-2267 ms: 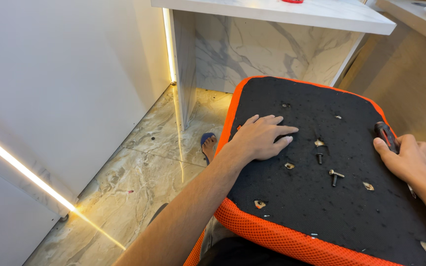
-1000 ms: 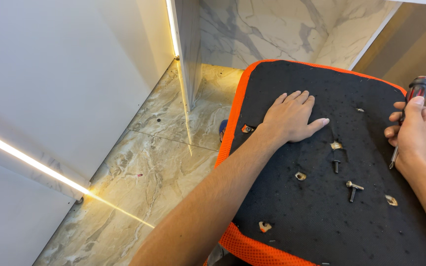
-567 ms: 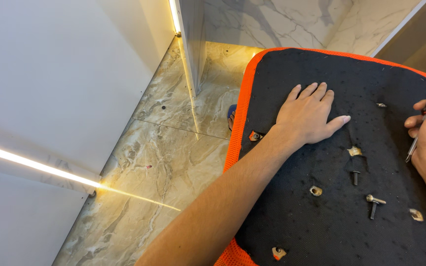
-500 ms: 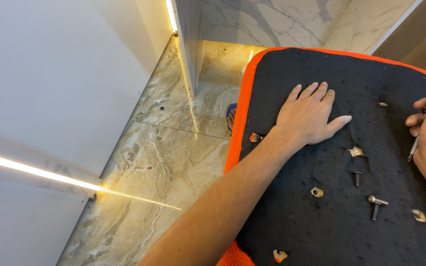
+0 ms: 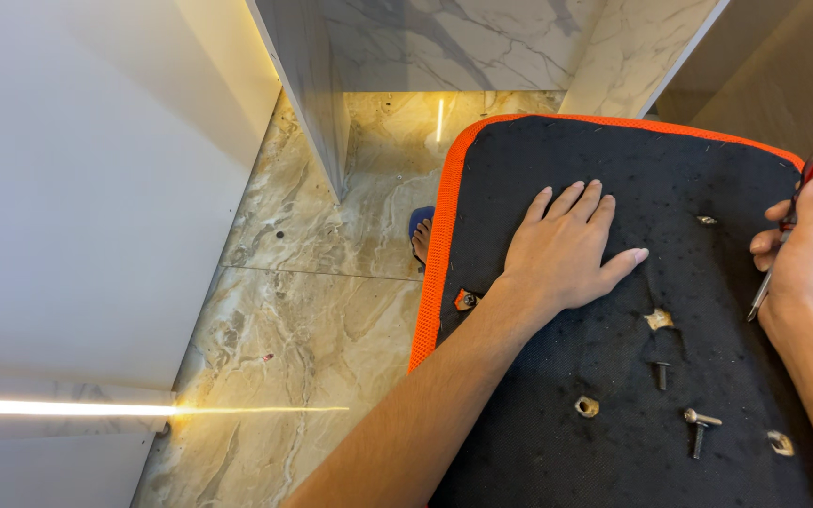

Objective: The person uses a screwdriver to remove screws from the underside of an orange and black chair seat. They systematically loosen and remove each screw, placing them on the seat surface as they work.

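— Report, left to right: position and state of your hands?

— My left hand [image 5: 566, 249] lies flat, fingers spread open, on the black underside of one orange-edged seat cushion [image 5: 538, 452]. My right hand [image 5: 811, 249] is closed around one screwdriver [image 5: 802, 202], held upright at the cushion's right edge.

— Loose hardware, counted?

— Two bolts: one bolt [image 5: 661, 373] below my left thumb, a second bolt [image 5: 699, 428] just right of it. Several torn mounting holes show.

Both forearms bare, no sleeves or rings; blue sandal [image 5: 421, 222] on one foot.
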